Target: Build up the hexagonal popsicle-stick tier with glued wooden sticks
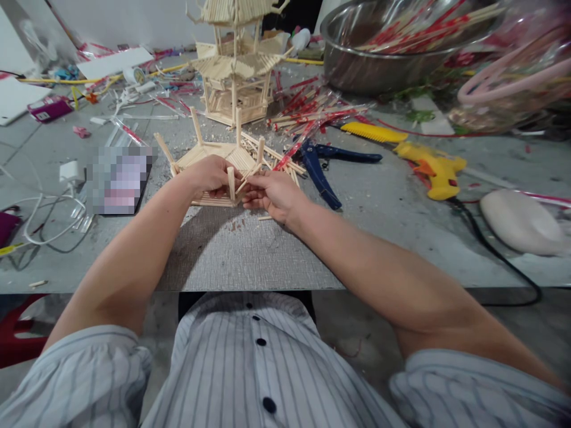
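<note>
A six-sided platform (207, 156) built of pale wooden sticks, with short upright posts at its corners, sits on the table in front of me. My left hand (210, 176) is closed at its near side, fingers curled over the platform beside a front post (231, 183). My right hand (275, 191) pinches a short wooden stick (243, 182), slanted near the platform's front right corner. The fingertips of both hands are partly hidden. Loose wooden sticks (289, 167) lie right behind my right hand.
A tiered stick pagoda (236, 68) stands behind the platform. To the right lie blue-handled cutters (319, 172), a yellow glue gun (435, 166) with a black cord, and a white rounded object (520, 221). A steel basin (357, 68) holds red-wrapped sticks. A phone (120, 181) lies left.
</note>
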Action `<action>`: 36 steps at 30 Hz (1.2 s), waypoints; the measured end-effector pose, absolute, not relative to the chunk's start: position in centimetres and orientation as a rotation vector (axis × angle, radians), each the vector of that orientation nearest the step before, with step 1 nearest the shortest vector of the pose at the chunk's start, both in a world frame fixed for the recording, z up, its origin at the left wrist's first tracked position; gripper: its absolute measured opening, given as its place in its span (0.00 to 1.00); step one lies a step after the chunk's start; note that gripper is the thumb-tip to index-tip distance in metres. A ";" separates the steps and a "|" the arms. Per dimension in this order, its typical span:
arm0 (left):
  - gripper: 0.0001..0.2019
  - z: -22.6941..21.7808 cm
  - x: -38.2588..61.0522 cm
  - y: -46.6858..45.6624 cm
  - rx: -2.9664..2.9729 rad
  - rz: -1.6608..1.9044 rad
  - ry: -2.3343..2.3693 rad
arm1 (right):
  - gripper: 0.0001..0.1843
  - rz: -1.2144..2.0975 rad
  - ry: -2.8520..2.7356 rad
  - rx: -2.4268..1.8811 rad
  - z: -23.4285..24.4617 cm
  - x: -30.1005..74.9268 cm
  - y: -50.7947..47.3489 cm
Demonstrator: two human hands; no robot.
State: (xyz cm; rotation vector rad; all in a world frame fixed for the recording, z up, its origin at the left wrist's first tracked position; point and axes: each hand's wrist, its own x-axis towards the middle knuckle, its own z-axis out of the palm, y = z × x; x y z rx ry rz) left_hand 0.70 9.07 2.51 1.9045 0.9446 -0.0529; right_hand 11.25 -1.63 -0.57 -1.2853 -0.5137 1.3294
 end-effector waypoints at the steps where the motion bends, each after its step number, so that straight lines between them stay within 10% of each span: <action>1: 0.04 2.5 0.7 9.1 1.909 -0.056 0.935 | 0.10 1.331 -0.505 -1.285 -0.5 11.3 -1.6; 36: 0.12 2.4 0.8 10.0 2.027 -0.140 0.907 | 0.11 1.349 -0.490 -1.402 -0.3 11.3 -1.1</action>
